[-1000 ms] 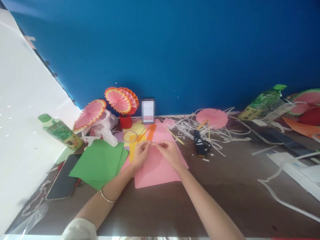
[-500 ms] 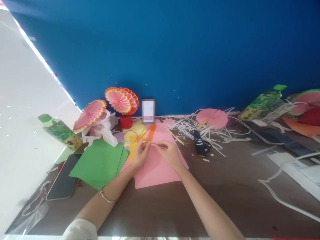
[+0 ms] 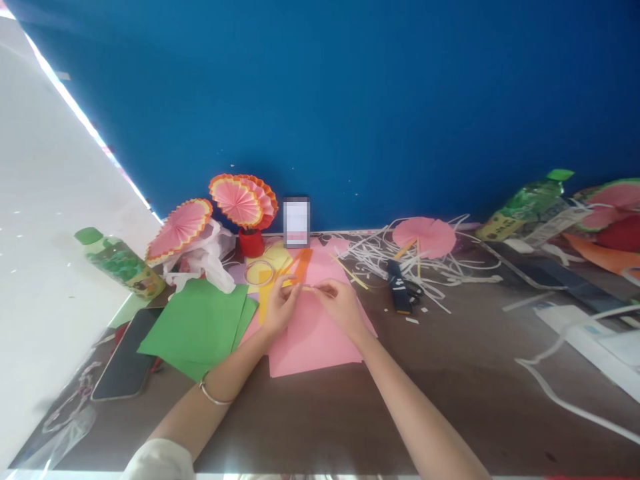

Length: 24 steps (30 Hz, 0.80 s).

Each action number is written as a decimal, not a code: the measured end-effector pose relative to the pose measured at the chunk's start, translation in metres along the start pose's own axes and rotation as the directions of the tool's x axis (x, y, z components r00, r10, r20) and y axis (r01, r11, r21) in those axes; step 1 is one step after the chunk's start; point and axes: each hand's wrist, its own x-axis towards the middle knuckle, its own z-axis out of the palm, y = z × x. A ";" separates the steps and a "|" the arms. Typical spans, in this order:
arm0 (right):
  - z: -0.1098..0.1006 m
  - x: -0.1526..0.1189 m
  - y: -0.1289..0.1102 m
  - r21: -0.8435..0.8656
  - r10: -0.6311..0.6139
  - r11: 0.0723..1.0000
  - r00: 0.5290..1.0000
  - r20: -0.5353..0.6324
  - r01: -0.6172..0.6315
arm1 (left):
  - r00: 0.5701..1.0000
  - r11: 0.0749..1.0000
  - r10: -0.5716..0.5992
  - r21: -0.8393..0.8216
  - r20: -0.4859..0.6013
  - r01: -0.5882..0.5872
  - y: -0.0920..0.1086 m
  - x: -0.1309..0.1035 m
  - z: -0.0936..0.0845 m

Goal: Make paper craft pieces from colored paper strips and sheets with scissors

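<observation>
Over the pink paper sheets (image 3: pixel 315 340), my left hand (image 3: pixel 281 307) and my right hand (image 3: pixel 339 305) are pinched close together, fingertips nearly meeting. Something thin and small spans between the fingertips, too small to make out. Orange strips (image 3: pixel 301 264) and yellow paper (image 3: pixel 264 287) lie just beyond my left hand. A tape ring (image 3: pixel 259 273) rests on the yellow paper. Green sheets (image 3: pixel 200 323) lie to the left of the pink ones.
Folded paper fans (image 3: pixel 240 201) rise from a red holder (image 3: pixel 251 243), beside a propped phone (image 3: pixel 297 223). White strips (image 3: pixel 370 250), a pink paper disc (image 3: pixel 425 237) and a black object (image 3: pixel 399 290) lie right; bottles (image 3: pixel 120 263) and a dark phone (image 3: pixel 127 357) left.
The fingers of my right hand have shifted slightly. Otherwise both hands stay in nearly the same place over the pink paper.
</observation>
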 end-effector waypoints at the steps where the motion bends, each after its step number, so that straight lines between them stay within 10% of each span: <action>1: 0.000 0.000 0.001 -0.002 -0.001 1.000 1.000 -0.006 0.001 | 1.000 1.000 -0.002 -0.003 0.000 0.002 0.000 0.000 0.000; 24: 0.004 -0.002 0.003 -0.071 -0.107 0.992 0.994 -0.033 0.104 | 0.993 0.996 -0.041 0.088 0.114 0.031 -0.007 0.008 -0.004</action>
